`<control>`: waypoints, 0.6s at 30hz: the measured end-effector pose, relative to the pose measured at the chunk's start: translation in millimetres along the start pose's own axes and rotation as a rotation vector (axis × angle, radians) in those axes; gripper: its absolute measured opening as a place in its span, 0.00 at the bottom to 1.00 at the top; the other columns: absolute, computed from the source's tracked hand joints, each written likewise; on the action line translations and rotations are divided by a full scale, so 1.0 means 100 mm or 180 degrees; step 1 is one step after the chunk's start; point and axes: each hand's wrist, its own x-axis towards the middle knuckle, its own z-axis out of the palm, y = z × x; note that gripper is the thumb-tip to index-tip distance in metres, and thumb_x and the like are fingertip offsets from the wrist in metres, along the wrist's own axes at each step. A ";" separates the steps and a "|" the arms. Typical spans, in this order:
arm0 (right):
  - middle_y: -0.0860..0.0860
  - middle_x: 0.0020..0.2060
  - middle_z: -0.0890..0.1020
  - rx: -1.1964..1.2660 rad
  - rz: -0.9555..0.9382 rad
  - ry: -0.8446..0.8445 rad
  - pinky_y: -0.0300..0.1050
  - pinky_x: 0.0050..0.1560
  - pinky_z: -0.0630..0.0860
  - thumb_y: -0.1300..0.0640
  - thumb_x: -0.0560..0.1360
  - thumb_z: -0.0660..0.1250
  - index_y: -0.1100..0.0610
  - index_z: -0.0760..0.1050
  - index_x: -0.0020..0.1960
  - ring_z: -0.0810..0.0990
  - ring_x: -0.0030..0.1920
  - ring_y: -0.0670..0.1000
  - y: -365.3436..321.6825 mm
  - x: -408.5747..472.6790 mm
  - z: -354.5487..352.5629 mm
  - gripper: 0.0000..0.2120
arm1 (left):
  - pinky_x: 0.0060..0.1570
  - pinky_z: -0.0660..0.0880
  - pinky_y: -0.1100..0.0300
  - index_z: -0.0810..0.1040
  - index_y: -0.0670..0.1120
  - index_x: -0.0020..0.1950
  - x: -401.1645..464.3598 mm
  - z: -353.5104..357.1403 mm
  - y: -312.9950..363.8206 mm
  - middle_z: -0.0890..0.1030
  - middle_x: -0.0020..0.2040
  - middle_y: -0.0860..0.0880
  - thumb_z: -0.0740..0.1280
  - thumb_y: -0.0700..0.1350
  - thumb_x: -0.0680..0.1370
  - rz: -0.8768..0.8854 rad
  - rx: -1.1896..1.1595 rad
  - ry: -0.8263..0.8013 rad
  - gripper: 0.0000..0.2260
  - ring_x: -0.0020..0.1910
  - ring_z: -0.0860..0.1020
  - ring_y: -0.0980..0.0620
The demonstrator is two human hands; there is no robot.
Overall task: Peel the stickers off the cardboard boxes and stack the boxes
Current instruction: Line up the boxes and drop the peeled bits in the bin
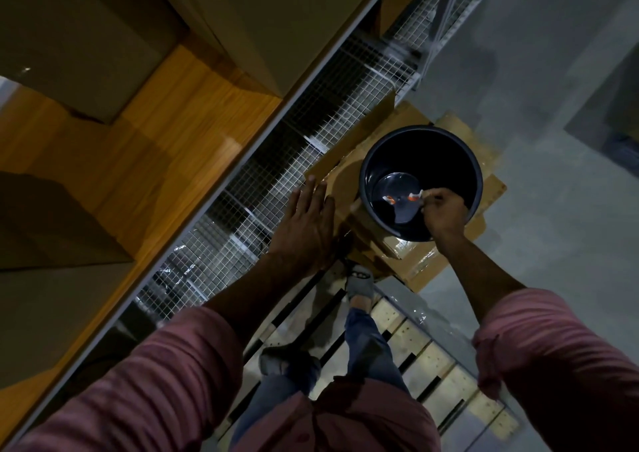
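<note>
We looked down past our pink striped sleeves (145, 375) at a grey concrete floor (553, 106). To the left of our left hand ran a wooden worktop (166, 147) with plain brown cardboard boxes (86, 37) on it, edged by a white wire-mesh panel (262, 189). Beneath our hands lay flattened brown cardboard sheets (425, 261), and nearer our body a pale wooden pallet (415, 351) under our feet. A round black plastic bucket (473, 178) stood on the cardboard, directly under our right hand. Our left hand (307, 223) was spread flat, fingers straight, pressing on an upright cardboard edge (349, 140) just left of the bucket. Our right hand (444, 211) was curled over the bucket's mouth, fingertips pinching a small white-and-orange sticker (415, 196). Another sticker scrap (389, 199) lay on the bucket's floor, just left of that hand.
</note>
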 end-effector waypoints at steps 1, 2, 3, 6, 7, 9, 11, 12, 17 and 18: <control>0.59 0.47 0.85 -0.0026 0.0020 0.0001 0.57 0.58 0.79 0.61 0.80 0.65 0.61 0.82 0.49 0.83 0.51 0.59 -0.02 -0.01 0.00 0.07 | 0.78 0.40 0.40 0.48 0.41 0.81 0.00 0.00 -0.01 0.42 0.81 0.38 0.41 0.66 0.72 0.0007 -0.0009 0.0000 0.43 0.79 0.36 0.40; 0.58 0.47 0.85 -0.0046 0.0029 -0.0001 0.56 0.58 0.79 0.62 0.80 0.65 0.61 0.82 0.49 0.83 0.52 0.58 -0.03 -0.02 0.01 0.07 | 0.78 0.40 0.40 0.48 0.41 0.81 -0.01 0.00 -0.02 0.42 0.81 0.38 0.41 0.66 0.72 0.0009 -0.0024 -0.0003 0.44 0.79 0.36 0.40; 0.57 0.48 0.85 -0.0069 0.0047 -0.0013 0.56 0.58 0.79 0.63 0.80 0.64 0.60 0.82 0.49 0.83 0.52 0.58 -0.04 -0.03 0.01 0.07 | 0.78 0.40 0.40 0.48 0.41 0.81 -0.01 0.00 -0.03 0.42 0.81 0.38 0.40 0.66 0.72 0.0008 -0.0031 -0.0005 0.44 0.79 0.35 0.39; 0.59 0.49 0.85 -0.0018 0.0089 0.0036 0.57 0.61 0.79 0.65 0.78 0.65 0.61 0.82 0.51 0.83 0.53 0.59 -0.04 -0.01 0.03 0.07 | 0.78 0.38 0.41 0.48 0.41 0.81 -0.02 0.00 -0.04 0.41 0.81 0.38 0.40 0.66 0.72 -0.0004 -0.0029 0.0007 0.43 0.79 0.35 0.40; 0.59 0.49 0.85 -0.0040 0.0086 0.0032 0.53 0.61 0.78 0.65 0.78 0.66 0.61 0.83 0.51 0.83 0.53 0.58 -0.06 -0.02 0.03 0.07 | 0.78 0.38 0.41 0.48 0.41 0.81 -0.02 0.00 -0.05 0.41 0.81 0.38 0.40 0.66 0.72 -0.0008 -0.0037 0.0007 0.43 0.79 0.35 0.40; 0.58 0.50 0.85 -0.0118 0.0096 0.0049 0.43 0.57 0.74 0.65 0.78 0.66 0.63 0.83 0.52 0.82 0.53 0.56 -0.09 -0.04 0.02 0.08 | 0.78 0.38 0.40 0.48 0.41 0.81 -0.02 -0.01 -0.05 0.41 0.81 0.38 0.39 0.65 0.72 -0.0008 -0.0040 0.0007 0.43 0.79 0.35 0.39; 0.57 0.51 0.86 -0.0190 0.0072 0.0069 0.38 0.55 0.70 0.63 0.77 0.66 0.62 0.84 0.52 0.82 0.54 0.56 -0.11 -0.05 0.03 0.09 | 0.78 0.38 0.41 0.48 0.41 0.81 -0.03 -0.01 -0.06 0.41 0.81 0.38 0.39 0.65 0.73 -0.0017 -0.0046 0.0011 0.43 0.79 0.35 0.39; 0.57 0.51 0.86 -0.0239 0.0055 0.0076 0.38 0.55 0.69 0.63 0.77 0.67 0.62 0.84 0.52 0.82 0.55 0.56 -0.12 -0.06 0.03 0.09 | 0.78 0.39 0.41 0.48 0.41 0.81 -0.03 0.00 -0.07 0.41 0.81 0.38 0.40 0.65 0.74 -0.0025 -0.0036 0.0019 0.42 0.79 0.35 0.39; 0.56 0.49 0.86 -0.0314 0.0062 0.0056 0.41 0.56 0.72 0.62 0.76 0.68 0.60 0.84 0.50 0.83 0.54 0.57 -0.13 -0.10 0.05 0.07 | 0.78 0.40 0.40 0.48 0.41 0.81 -0.02 0.05 -0.10 0.41 0.81 0.38 0.53 0.62 0.81 -0.0044 0.0006 0.0061 0.37 0.79 0.35 0.40; 0.56 0.48 0.86 -0.0299 0.0019 0.0029 0.42 0.56 0.73 0.62 0.76 0.68 0.60 0.83 0.50 0.83 0.53 0.56 -0.14 -0.13 0.05 0.07 | 0.78 0.40 0.40 0.48 0.41 0.81 -0.04 0.06 -0.11 0.42 0.81 0.38 0.54 0.62 0.81 -0.0053 -0.0018 0.0082 0.37 0.79 0.35 0.40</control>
